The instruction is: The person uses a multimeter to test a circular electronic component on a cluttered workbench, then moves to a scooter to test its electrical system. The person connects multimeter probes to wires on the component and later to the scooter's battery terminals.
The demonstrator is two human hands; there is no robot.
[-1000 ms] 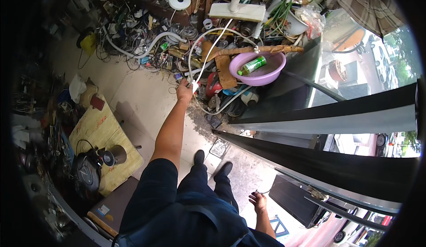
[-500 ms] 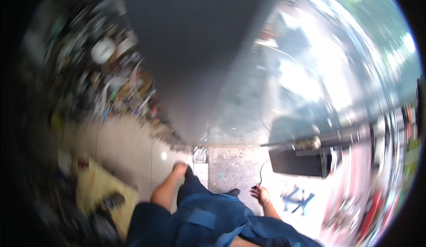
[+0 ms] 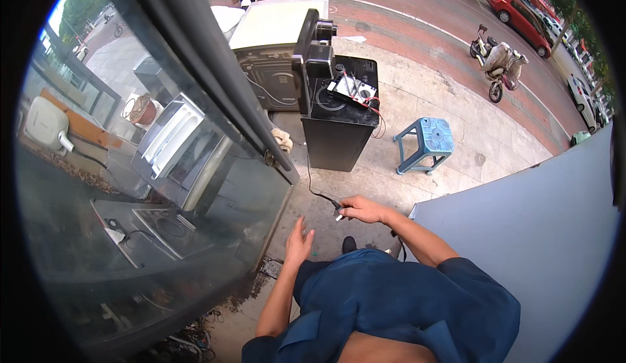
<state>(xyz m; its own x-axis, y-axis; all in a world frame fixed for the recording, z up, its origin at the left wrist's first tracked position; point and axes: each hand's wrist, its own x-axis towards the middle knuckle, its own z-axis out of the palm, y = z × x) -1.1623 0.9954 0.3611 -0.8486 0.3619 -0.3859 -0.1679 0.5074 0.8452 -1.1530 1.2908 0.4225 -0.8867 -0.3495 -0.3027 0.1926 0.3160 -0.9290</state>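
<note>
Daylight falls on pale paving slabs (image 3: 420, 96) bearing a square blue plastic stool (image 3: 435, 135); reddish paving (image 3: 407, 37) borders the far edge, dark-framed glass (image 3: 218, 252) the left.

One head view, steeply down and outward

From the wearer's head, the fisheye looks steeply down past the shirt (image 3: 398, 291), close under it and behind the grip of the right hand (image 3: 362, 209) on a black plug (image 3: 336, 205). It faces outward to the street (image 3: 417, 12), far ahead of the grip; glass (image 3: 218, 223) stands left of the grip, a grey panel (image 3: 521, 216) right.
</note>
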